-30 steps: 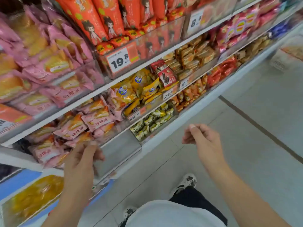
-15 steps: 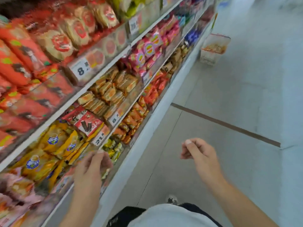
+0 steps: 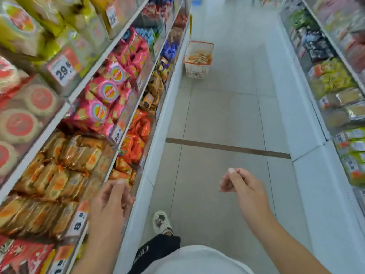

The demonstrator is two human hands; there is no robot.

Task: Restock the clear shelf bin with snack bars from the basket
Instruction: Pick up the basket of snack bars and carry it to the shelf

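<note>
Left hand (image 3: 110,202) hanging by the shelf edge (image 3: 136,202), fingers loosely curled, holding nothing; right hand (image 3: 243,186) out over the aisle floor, also loose and empty. View's swinging down the aisle vs 0.5 s ago; basket (image 3: 198,58) w/ snack bars (image 3: 198,57) sitting on the floor against the shelf base, well ahead.

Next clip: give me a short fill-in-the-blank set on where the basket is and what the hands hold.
1. The basket stands on the ____, down the aisle.
2. The basket sits beside the base of the shelves on the person's ____ side.
3. The right hand holds ____.
4. The left hand is close to the front edge of the ____ with orange-brown packs.

Missing words: floor; left; nothing; shelf
</note>
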